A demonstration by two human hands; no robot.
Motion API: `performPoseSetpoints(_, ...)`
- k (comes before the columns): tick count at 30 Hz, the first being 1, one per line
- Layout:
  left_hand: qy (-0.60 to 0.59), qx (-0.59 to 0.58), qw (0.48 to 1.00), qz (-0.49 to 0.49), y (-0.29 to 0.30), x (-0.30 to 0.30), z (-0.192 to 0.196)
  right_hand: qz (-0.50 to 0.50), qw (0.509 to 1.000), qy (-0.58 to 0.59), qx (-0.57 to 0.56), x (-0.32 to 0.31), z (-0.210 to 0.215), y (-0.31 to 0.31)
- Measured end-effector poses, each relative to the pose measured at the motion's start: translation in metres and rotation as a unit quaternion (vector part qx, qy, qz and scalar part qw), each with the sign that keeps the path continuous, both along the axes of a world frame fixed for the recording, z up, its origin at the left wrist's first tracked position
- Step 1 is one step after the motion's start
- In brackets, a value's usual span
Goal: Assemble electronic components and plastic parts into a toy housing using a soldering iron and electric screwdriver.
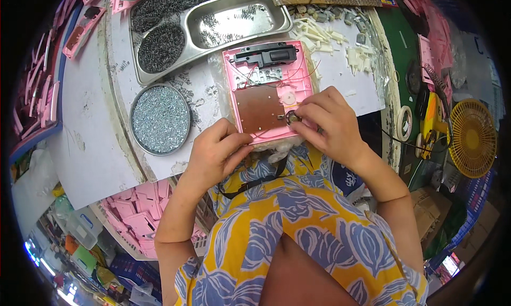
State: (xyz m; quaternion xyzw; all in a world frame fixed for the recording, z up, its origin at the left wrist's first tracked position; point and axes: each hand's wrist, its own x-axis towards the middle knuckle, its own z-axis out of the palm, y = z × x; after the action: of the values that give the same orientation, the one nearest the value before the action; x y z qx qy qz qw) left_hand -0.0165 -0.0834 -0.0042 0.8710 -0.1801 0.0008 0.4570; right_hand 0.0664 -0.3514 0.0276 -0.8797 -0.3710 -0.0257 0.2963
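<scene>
A pink plastic casing [304,66] lies with its inside up at the table's front edge, on clear plastic wrap. Fitted in it are a black mechanism [274,55] along the far side, a metal bracket [260,76], a brown circuit board [258,108] and thin red wires. My left hand [215,149] grips the casing's near left corner, fingers closed. On the casing's right side, my right hand [332,122] pinches a small round metal part [292,118] beside the board. Those fingertips partly cover this part. A white disc [288,98] sits just beyond it.
Left of the casing stands a round tin of small screws [161,120]. A metal tray [242,21] of springs lies behind. White plastic pieces [362,58] are heaped at the back right. Right are a tape roll [404,122] and a yellow fan [474,138]; below, a basket of pink parts [138,215].
</scene>
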Motion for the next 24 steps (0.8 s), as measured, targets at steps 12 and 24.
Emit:
performPoseSetpoints(12,0.008,-0.010,1.000,-0.002,0.001,0.000,-0.003,0.028,0.998,-0.035,0.053,0.002,-0.015,-0.002)
performPoseSetpoints(24,0.006,0.090,0.994,-0.065,0.006,0.013,0.019,-0.086,0.992,-0.050,-0.080,0.104,-0.011,-0.049)
